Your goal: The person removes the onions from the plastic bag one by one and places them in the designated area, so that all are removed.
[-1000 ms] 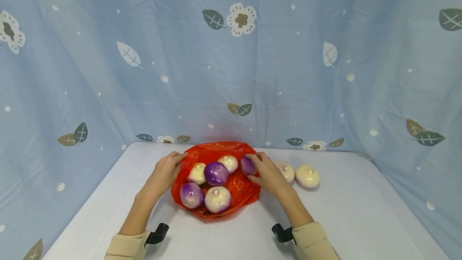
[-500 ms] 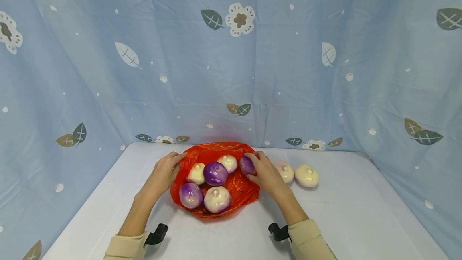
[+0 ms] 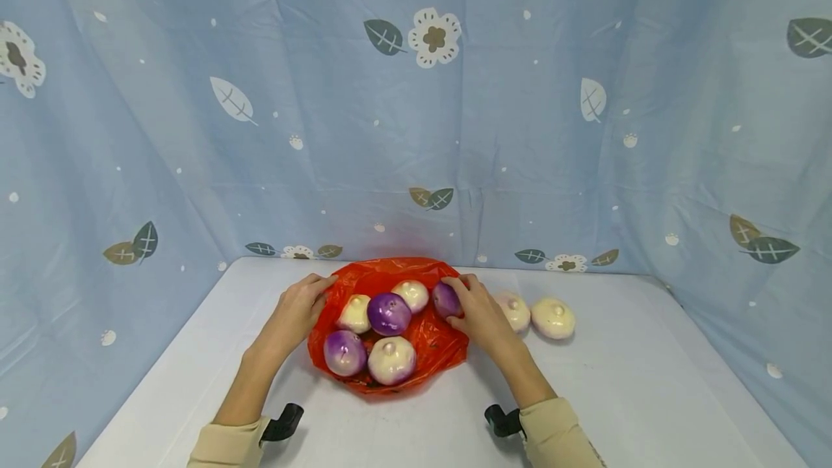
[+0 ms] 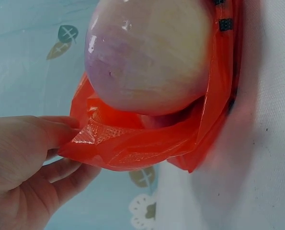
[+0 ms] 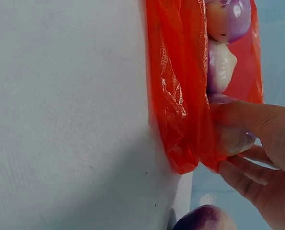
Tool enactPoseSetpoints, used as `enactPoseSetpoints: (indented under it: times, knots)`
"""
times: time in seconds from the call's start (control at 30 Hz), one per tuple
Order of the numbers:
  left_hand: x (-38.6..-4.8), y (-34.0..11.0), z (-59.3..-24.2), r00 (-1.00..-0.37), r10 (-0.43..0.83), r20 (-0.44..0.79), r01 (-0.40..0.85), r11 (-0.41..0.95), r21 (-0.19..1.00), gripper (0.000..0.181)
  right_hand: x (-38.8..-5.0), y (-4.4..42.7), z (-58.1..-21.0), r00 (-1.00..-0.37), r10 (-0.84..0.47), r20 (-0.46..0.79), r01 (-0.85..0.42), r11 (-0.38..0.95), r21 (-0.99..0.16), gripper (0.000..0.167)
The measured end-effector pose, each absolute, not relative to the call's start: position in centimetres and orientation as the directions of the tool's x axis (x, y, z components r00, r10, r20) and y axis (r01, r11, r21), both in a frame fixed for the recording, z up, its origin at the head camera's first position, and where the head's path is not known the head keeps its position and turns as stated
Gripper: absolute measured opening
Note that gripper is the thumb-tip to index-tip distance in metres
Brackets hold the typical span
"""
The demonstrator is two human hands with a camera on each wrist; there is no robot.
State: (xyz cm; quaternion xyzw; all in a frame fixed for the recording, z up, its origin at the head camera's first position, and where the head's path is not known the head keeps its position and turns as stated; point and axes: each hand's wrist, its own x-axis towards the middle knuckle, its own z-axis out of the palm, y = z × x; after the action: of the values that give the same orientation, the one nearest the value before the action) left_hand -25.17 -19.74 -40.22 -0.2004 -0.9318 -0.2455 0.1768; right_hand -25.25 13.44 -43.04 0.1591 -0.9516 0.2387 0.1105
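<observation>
The left grip (image 3: 297, 313) pinches the near-side rim of a red plastic bag (image 3: 434, 338) between thumb and fingers, apparently to keep its mouth spread and stop the thin film from folding inward. The right grip (image 3: 482, 313) is curled round a purple turnip (image 3: 445, 300) just inside the rim opposite, probably to steady it against the bag wall; whether those fingers also catch the film is hard to tell. Between the two grips, five other turnips (image 3: 392, 360) sit in the bag, their weight likely holding it flat on the tabletop (image 3: 624, 381). Just beyond the right grip, outside the bag, lie a partly hidden pale turnip (image 3: 513, 311) and, next to it, a fully visible cream turnip (image 3: 553, 318), neither one held.
</observation>
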Motion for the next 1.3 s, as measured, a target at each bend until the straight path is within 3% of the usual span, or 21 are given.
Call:
enactPoseSetpoints:
  times: [1.3]
  knots:
    - [-24.9, -19.8, -39.9, -0.862, 0.277, 0.424, 0.452, 0.799, 0.398, 0.036, -22.9, 14.1, -41.3, -0.895, -0.263, 0.36, -0.41, 0.801, -0.435, 0.072]
